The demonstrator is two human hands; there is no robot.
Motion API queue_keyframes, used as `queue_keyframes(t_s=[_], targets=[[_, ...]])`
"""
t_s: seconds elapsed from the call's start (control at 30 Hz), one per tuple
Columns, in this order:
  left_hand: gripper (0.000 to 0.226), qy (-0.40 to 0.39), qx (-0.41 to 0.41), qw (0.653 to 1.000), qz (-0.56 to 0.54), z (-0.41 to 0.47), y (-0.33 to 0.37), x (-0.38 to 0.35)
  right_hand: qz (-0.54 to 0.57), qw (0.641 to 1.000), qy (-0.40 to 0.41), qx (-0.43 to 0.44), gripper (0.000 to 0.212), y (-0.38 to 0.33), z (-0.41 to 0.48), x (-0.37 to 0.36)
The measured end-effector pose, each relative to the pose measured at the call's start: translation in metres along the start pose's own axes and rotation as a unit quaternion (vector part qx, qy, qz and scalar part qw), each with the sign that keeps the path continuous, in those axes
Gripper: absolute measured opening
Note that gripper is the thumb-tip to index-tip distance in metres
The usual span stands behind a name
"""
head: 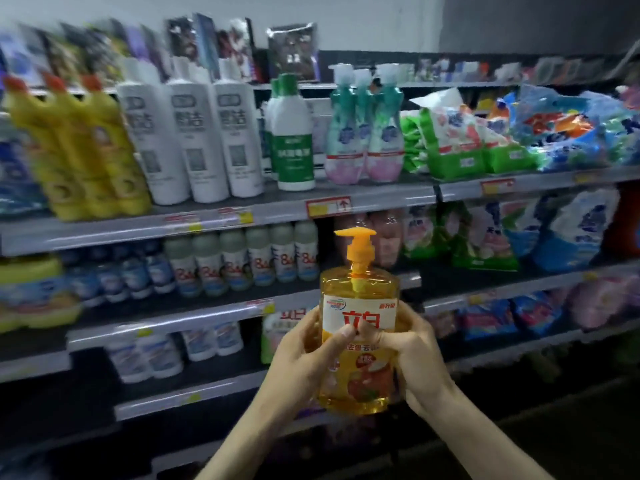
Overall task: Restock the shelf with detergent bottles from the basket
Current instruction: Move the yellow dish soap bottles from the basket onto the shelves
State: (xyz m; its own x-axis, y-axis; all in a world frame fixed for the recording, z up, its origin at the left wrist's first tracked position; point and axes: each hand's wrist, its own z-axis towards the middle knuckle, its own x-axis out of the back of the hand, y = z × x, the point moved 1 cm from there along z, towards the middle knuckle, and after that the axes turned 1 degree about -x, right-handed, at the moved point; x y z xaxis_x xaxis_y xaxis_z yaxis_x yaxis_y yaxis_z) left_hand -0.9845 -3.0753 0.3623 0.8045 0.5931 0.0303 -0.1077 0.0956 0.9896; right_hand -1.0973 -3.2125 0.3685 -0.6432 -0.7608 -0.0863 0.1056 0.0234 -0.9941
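Bottles (204, 140) and soap bags (457, 143) crowd the shelf (104, 233). The left hand (304, 362) and right hand (412, 358) grip the clear orange detergent bottle (360, 292), upright, pump on top, before the shelf's front edge.

One orange pump detergent bottle (358, 341) is at lower centre, with two hands on it: the left hand (304, 358) and the right hand (415, 355). At upper left are three yellow bottles with orange-red caps (74, 147), then three tall white bottles (204, 140). At upper centre, at least two green-labelled white bottles (292, 143) show, and three teal-and-pink pump bottles (363, 133). Left of centre, six pale-capped bottles marked "84" (239, 261) form a row. The detergent bags (485, 133) at the right are too blurred to count.
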Motion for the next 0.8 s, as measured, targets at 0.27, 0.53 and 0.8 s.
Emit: queue_keyframes(t_s=[0.27, 0.53, 0.8], targets=[[0.035, 0.179, -0.031, 0.981, 0.067, -0.065, 0.034, 0.057, -0.008, 0.981, -0.19, 0.042, 0.056, -0.016, 0.021, -0.078], [0.034, 0.318, -0.092, 0.938, 0.1, -0.151, 0.075, 0.128, -0.021, 0.934, -0.345, 0.096, 0.06, -0.044, -0.003, -0.2], [0.036, 0.389, -0.113, 0.902, 0.15, -0.23, 0.104, 0.23, -0.066, 0.877, -0.443, 0.174, 0.061, -0.068, -0.045, -0.332]])
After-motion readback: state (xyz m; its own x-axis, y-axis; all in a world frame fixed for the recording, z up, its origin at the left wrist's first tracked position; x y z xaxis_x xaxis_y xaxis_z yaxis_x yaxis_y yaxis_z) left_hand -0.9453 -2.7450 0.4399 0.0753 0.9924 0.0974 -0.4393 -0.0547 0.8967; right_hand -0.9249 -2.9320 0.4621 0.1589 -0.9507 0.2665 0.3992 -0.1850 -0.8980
